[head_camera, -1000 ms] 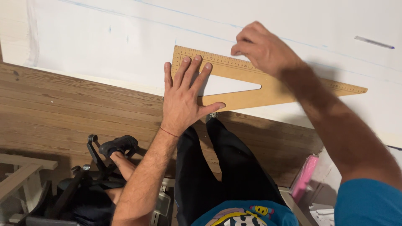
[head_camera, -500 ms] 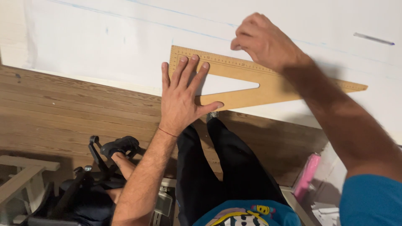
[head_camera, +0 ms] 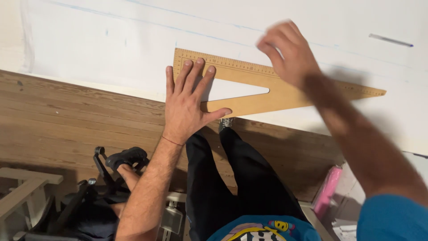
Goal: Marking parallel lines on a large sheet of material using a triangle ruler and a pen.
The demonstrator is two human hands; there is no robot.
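A wooden triangle ruler with a triangular cut-out lies on a large white sheet, its long scaled edge facing up. My left hand presses flat on the ruler's left end, fingers spread. My right hand hovers over the ruler's top edge near the middle. It is blurred and its fingers are curled, and I cannot make out anything in them. Faint blue lines run across the sheet above the ruler.
A grey-blue pen lies on the sheet at the upper right. Brown wooden boards border the sheet below. My black trouser legs are at the bottom middle, black gear at the lower left, and a pink object at the lower right.
My right hand has shifted a little right and up along the ruler's top edge and is now blurred by motion. My left hand and the ruler stay in place.
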